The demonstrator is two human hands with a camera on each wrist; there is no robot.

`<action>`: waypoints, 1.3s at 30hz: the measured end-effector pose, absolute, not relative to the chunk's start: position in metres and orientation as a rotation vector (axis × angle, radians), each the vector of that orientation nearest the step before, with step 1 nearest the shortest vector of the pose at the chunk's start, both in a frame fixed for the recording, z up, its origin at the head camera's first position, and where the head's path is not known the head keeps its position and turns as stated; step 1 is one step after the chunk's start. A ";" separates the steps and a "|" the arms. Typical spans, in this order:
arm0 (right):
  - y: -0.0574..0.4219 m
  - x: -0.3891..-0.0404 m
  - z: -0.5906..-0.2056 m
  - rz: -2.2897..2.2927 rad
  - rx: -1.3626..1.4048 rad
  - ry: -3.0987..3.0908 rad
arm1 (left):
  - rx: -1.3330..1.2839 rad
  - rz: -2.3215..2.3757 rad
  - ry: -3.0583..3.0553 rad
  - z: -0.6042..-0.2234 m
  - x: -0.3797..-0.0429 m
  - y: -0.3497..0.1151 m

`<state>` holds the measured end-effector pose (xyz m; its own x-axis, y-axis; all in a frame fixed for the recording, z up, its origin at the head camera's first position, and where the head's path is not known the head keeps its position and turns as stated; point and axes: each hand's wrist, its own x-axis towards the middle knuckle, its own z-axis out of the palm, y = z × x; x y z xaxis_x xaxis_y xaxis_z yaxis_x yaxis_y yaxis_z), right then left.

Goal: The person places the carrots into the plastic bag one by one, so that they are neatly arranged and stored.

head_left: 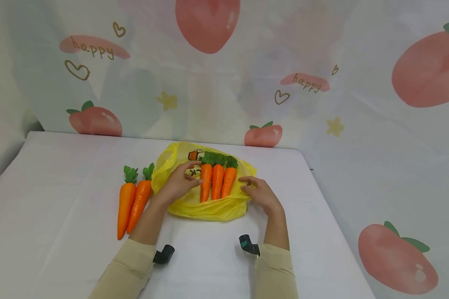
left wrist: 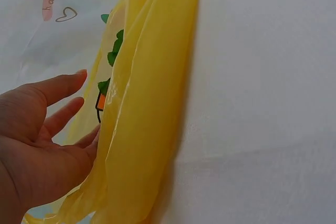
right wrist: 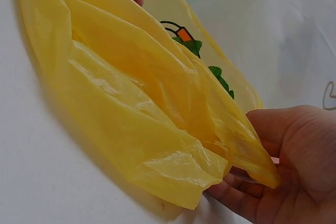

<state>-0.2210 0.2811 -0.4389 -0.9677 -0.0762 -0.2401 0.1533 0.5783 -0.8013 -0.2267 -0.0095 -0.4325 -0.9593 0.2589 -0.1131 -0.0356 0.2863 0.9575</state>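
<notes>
A yellow plastic bag (head_left: 209, 211) lies on the table, its near side folded up over the lower ends of three toy carrots (head_left: 218, 180) with green tops. My left hand (head_left: 181, 180) is over the bag's left part, fingers loosely spread beside the leftmost of these carrots. In the left wrist view that hand (left wrist: 44, 135) shows extended fingers next to the yellow film. At the bag's right edge, my right hand (head_left: 261, 193) holds the film; the right wrist view shows the plastic between thumb and fingers of this hand (right wrist: 294, 166). The folded film hides most of the carrots in both wrist views.
Two more toy carrots (head_left: 126, 203) lie left of the bag, close to the left forearm. A white cloth covers the table (head_left: 71, 207). Behind it hangs a curtain (head_left: 217, 95) printed with fruit and hearts.
</notes>
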 end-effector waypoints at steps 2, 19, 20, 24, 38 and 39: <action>0.281 -0.221 -0.440 -1.328 0.064 2.567 | 0.191 1.736 2.293 -0.432 -0.225 -0.011; 0.286 -0.221 -0.440 -1.321 0.041 2.564 | 0.181 1.761 2.274 -0.428 -0.201 -0.021; 0.286 -0.221 -0.440 -1.320 0.041 2.562 | 0.187 1.767 2.271 -0.428 -0.199 -0.022; 0.286 -0.222 -0.440 -1.319 0.049 2.557 | 0.160 1.770 2.282 -0.425 -0.194 -0.027; 0.283 -0.224 -0.442 -1.320 0.054 2.547 | 0.167 1.710 2.331 -0.421 -0.181 -0.044; 0.282 -0.224 -0.442 -1.318 0.056 2.547 | 0.168 1.711 2.331 -0.420 -0.180 -0.046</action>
